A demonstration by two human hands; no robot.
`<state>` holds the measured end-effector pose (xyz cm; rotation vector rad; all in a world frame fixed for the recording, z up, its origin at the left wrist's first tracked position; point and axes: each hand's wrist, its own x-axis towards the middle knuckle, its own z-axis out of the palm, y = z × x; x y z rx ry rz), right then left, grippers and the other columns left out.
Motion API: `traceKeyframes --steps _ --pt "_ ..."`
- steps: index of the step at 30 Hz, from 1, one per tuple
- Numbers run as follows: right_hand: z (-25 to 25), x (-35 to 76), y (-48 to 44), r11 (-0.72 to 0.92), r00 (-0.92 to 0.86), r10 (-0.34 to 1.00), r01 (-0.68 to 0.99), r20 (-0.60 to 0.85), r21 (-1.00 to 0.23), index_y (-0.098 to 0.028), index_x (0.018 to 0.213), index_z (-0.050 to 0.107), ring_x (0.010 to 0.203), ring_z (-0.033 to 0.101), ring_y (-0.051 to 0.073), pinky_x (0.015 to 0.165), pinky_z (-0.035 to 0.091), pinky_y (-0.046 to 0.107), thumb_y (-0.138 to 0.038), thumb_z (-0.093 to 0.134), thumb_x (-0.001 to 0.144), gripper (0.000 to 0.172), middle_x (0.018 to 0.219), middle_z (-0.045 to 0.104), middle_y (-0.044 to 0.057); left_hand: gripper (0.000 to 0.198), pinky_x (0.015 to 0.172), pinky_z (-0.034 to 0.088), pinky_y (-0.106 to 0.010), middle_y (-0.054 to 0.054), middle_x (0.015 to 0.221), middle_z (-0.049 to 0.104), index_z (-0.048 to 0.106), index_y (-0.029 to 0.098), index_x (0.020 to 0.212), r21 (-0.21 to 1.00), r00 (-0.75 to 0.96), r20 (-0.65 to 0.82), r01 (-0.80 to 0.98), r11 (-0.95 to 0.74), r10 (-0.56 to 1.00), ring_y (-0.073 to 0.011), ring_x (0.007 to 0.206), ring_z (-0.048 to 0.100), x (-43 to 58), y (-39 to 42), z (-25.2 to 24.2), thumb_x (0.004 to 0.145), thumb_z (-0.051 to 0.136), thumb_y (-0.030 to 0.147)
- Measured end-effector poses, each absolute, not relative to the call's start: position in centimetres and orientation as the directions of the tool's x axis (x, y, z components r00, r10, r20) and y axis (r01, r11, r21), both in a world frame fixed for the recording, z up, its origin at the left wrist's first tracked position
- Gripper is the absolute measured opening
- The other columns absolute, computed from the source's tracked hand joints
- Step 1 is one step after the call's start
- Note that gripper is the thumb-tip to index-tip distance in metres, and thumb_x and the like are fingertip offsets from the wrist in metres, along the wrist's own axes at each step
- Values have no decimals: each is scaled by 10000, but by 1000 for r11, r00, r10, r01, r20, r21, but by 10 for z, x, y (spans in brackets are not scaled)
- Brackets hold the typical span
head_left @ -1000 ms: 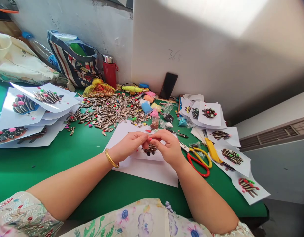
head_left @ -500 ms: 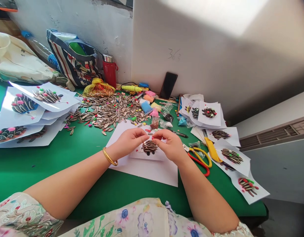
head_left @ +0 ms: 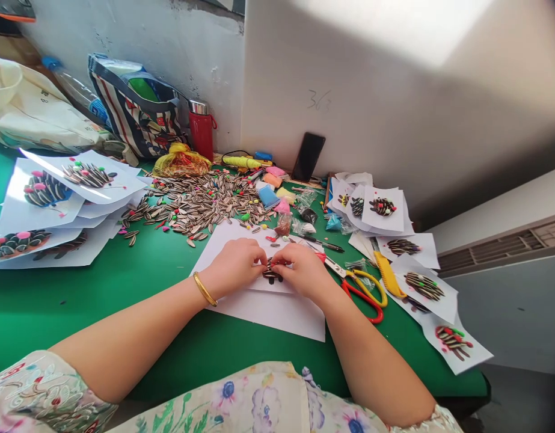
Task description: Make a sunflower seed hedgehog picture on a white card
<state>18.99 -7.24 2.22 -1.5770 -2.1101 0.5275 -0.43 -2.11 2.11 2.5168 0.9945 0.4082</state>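
Both my hands meet over a small seed hedgehog [head_left: 272, 278], made of striped sunflower seeds on a white card. My left hand [head_left: 239, 267], with a gold bangle at the wrist, has its fingertips pinched together at the figure's left side. From the right, my right hand [head_left: 303, 270] pinches at its upper edge. Anything between the fingertips is too small or hidden to make out, and the fingers cover much of the figure. Under the card lies a larger white sheet [head_left: 277, 319]. A black pen [head_left: 325, 243] rests just beyond my right hand.
Loose sunflower seeds [head_left: 205, 201] spread across the green table behind the sheet. Scissors [head_left: 365, 288] and a yellow cutter [head_left: 388, 272] lie to the right. Finished seed cards are stacked left [head_left: 97, 207] and right [head_left: 428, 285]. Clay packets [head_left: 272, 180], a phone [head_left: 308, 156] and a red flask [head_left: 200, 129] stand behind.
Both hands have come down and closer together, from just above the hedgehog onto it. The fingertips now cover more of the figure, and more of the pen and scissors shows.
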Motion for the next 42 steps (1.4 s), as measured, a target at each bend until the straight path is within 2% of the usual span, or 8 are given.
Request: traceKeyframes --steps 9,15,30,34,38,42 --pt "22 187 -73 258 -239 965 785 109 -564 -231 837 747 818 586 178 728 433 302 -117 704 816 124 806 668 16 202 688 386 -310 -63 817 684 752 206 765 453 709 110 588 -670 697 -206 778 587 -3 -22 19 866 587 261" --pt "23 192 -72 289 -277 955 772 109 -566 -245 893 762 798 589 174 707 425 300 -125 713 820 148 804 687 11 180 694 386 -316 -57 820 691 752 206 769 447 707 119 589 -673 697 -207 774 587 -2 -22 18 852 597 248" --pt "24 189 -72 272 -266 959 787 94 -553 -236 834 764 789 594 174 708 429 301 -131 700 825 123 770 684 10 166 740 414 -320 -61 807 684 746 205 771 449 714 120 581 -679 690 -210 793 598 -1 -22 16 852 606 246" --pt "29 196 -72 217 -200 975 789 94 -574 -245 901 761 833 609 185 721 441 306 -212 662 870 109 866 711 21 179 719 413 -318 -55 805 687 743 204 765 461 708 133 575 -676 693 -210 796 601 -3 -22 21 855 592 238" --pt "34 215 -68 126 -65 987 876 146 -466 -229 960 749 932 609 213 800 448 332 -260 543 938 210 959 714 51 156 737 423 -315 -48 801 684 726 201 753 491 691 155 566 -662 706 -206 806 602 -4 -21 24 843 606 242" --pt "32 241 -61 -82 141 972 951 186 -297 -212 1027 739 1050 583 259 897 434 379 -239 471 952 280 1103 700 82 189 710 410 -312 -40 764 665 697 199 734 496 668 184 570 -655 721 -202 781 590 -4 -20 24 868 592 284"
